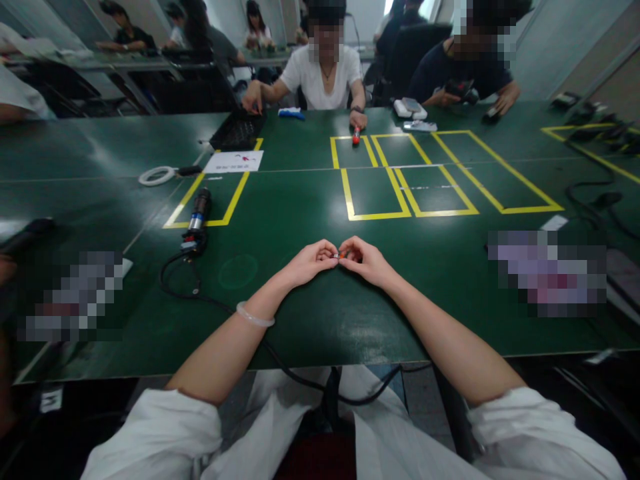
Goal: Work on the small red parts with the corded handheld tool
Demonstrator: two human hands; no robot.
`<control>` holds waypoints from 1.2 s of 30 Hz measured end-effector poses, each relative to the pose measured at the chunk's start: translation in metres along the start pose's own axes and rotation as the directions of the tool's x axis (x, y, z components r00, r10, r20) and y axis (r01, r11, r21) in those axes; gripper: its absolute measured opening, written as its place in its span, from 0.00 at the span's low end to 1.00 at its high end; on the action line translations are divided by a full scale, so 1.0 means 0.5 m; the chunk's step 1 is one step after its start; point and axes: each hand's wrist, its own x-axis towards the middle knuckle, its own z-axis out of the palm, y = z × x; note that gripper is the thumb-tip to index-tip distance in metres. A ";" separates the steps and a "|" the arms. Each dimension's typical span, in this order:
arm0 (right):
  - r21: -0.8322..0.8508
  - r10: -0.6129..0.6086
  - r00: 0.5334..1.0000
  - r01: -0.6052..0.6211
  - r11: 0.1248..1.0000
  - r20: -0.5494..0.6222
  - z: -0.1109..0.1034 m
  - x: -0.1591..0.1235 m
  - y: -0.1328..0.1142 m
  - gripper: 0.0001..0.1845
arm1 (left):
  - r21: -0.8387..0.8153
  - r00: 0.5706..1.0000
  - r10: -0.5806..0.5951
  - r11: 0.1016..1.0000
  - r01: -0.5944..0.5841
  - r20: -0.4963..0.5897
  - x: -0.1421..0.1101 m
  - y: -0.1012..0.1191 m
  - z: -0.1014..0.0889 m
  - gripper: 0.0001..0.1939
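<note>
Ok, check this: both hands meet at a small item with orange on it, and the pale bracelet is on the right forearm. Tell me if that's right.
Not quite: in the head view the pale bracelet is on the left forearm. The rest stands: the left hand and right hand meet at the small item with orange on it.

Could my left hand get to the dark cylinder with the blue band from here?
Probably yes: nothing seems to stand between the left hand and the dark cylinder, which lies forward and leftward on the green table. It is, though, busy pinching a small orange piece with the right hand.
</note>
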 end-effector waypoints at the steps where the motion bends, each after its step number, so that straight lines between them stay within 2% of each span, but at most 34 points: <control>1: -0.002 0.005 1.000 -0.005 1.000 -0.001 0.000 0.000 0.000 0.12 | 0.005 1.000 0.008 1.000 -0.008 0.000 0.000 0.000 0.000 0.16; 6: -0.050 0.017 1.000 -0.017 0.999 0.004 -0.001 -0.001 -0.002 0.10 | 0.005 1.000 0.018 1.000 -0.018 -0.004 -0.001 0.002 0.002 0.17; 11: -0.114 -0.026 1.000 0.027 0.993 0.010 -0.002 -0.001 -0.005 0.08 | -0.033 1.000 -0.009 0.999 0.009 0.005 -0.002 0.001 0.001 0.17; 21: -0.283 -0.104 0.994 0.108 0.953 0.030 0.001 -0.002 -0.015 0.08 | 0.001 0.999 0.032 1.000 -0.032 -0.023 -0.001 0.002 0.004 0.14; 36: -0.245 -0.054 0.998 0.060 0.968 0.030 -0.005 0.000 -0.004 0.09 | -0.009 1.000 0.018 1.000 -0.018 -0.026 0.000 -0.002 0.003 0.17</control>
